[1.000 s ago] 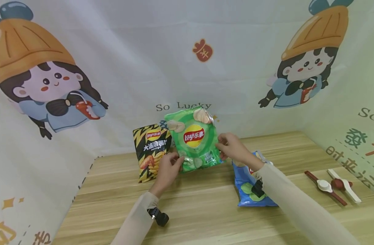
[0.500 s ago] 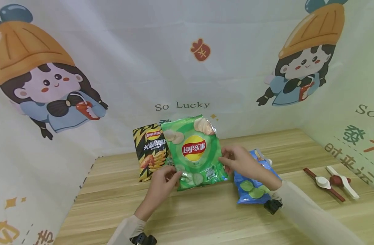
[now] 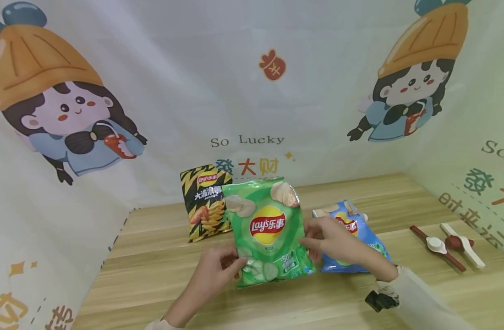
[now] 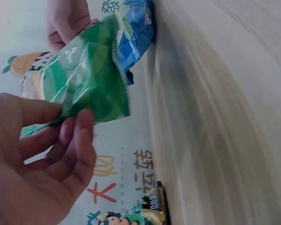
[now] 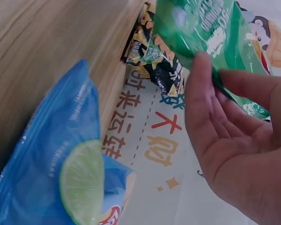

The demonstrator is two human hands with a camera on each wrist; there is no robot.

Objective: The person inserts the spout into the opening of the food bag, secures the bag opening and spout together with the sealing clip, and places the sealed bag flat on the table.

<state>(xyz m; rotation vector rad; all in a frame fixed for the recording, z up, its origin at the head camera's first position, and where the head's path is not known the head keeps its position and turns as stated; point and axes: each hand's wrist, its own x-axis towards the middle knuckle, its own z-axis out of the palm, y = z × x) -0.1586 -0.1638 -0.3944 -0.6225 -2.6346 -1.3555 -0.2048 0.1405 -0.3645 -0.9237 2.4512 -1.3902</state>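
Fingers (image 4: 86, 140) of the left hand (image 3: 219, 266) pinch the lower left edge of the green Lay's chip bag (image 3: 252, 247), the thumb in front and the others bent behind; those of the right hand (image 3: 333, 240) grip its right edge, a little higher up. The bag therefore sits directly between the two hands, touching both, just below and right of the centre of the head view, so neither hand is nearer. Its printed front faces the head camera. Its long axis runs close to upright, with the top tipped slightly toward the left of the frame. In the left wrist view a strip of backdrop (image 4: 136, 133) shows between its bottom seam and the desk (image 4: 201, 154), so it appears to be held clear of the surface.

The relation that seems to count most is the spacing from its neighbours. In the head view the green bag's upper left corner overlaps the black-and-yellow Lay's bag (image 3: 206, 206) behind it; whether they touch I cannot tell. The blue Lay's bag (image 3: 361, 229), right of centre, is partly hidden by the right hand, yet the right wrist view shows a gap between them. Farther right, two strap-like objects (image 3: 437, 246) lie side by side.
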